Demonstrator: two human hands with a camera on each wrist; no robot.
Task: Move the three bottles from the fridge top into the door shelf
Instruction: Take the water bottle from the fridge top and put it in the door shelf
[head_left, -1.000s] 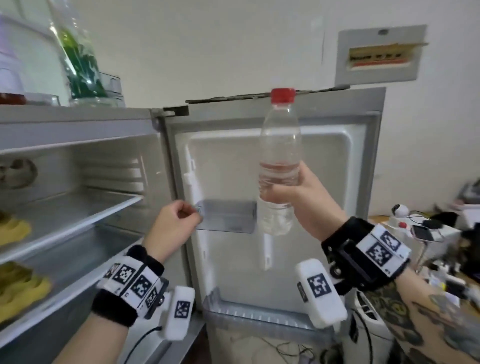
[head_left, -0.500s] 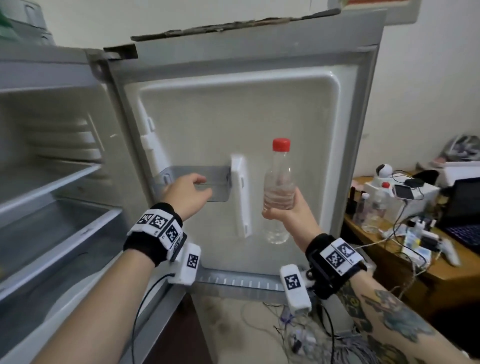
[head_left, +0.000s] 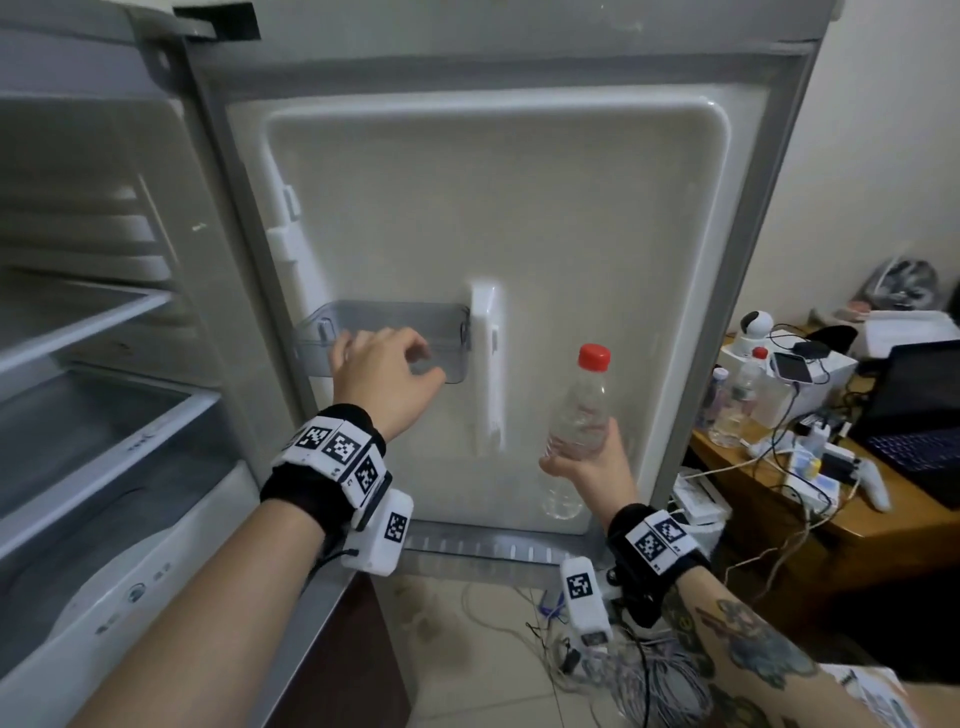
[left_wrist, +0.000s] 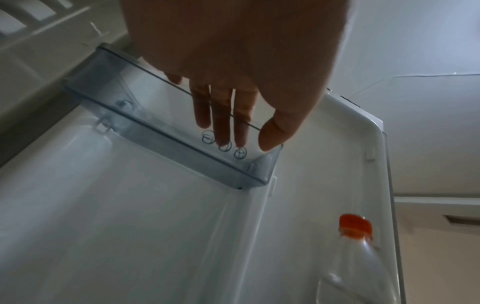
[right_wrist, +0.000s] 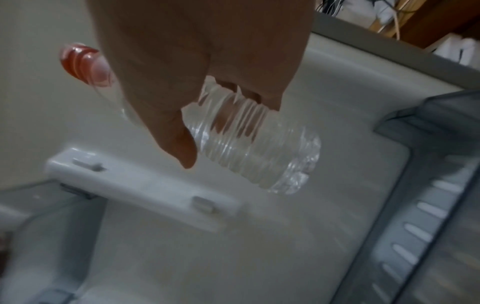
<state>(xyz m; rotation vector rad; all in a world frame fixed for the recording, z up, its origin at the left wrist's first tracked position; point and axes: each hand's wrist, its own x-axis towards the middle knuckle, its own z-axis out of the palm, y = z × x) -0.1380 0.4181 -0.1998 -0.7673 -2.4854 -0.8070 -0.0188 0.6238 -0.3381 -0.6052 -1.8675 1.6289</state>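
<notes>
Since a moment ago we have lowered the bottle (head_left: 577, 415) toward the bottom door shelf (head_left: 498, 552), right hand (head_left: 589, 470) wrapped round it, left hand (head_left: 387, 376) loosely curled at the small bin (head_left: 447, 325); its base may catch the rim and tip.

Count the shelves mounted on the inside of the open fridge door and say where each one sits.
2. A small clear bin at mid-height on the door's hinge side, where the left hand hovers, and a long shelf along the bottom edge.
</notes>
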